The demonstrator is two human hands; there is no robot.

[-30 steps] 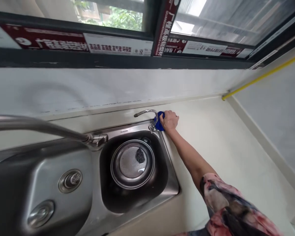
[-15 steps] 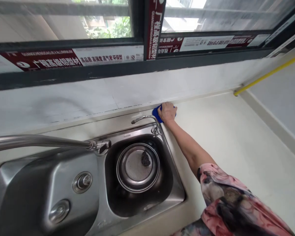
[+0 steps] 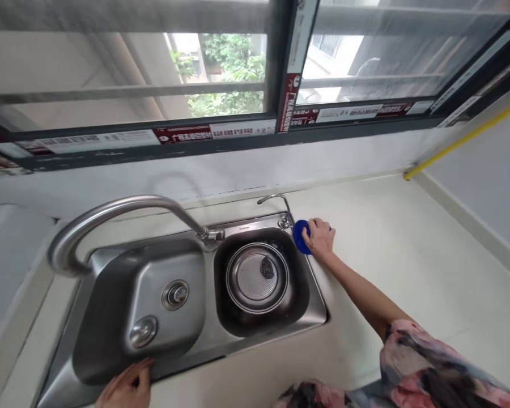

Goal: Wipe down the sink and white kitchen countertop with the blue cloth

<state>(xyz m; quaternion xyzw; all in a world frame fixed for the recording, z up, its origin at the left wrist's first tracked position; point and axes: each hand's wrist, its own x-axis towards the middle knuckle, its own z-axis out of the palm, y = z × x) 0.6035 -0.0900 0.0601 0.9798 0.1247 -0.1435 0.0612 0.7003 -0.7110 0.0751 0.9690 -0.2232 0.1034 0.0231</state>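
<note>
Gripping a blue pad (image 3: 298, 237), the right hand (image 3: 318, 238) keeps its fingers bent over the pad's right part. Pad lies at the right rim of the sink (image 3: 318, 313), near its back right corner, where the surface (image 3: 408, 238) begins. Exposed part faces left, toward the basin; roundish, no clear long axis. Deep, even blue. Left hand (image 3: 127, 388) at the sink's front edge; its grip unclear.

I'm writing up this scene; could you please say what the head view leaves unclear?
Head view: blue pad, partly covered by the right hand.
Head view: left hand, cut off by the bottom edge.
Head view: part of the right sink basin, hidden by the steel bowl.
Head view: fine print on the window-frame stickers, too small.
</note>
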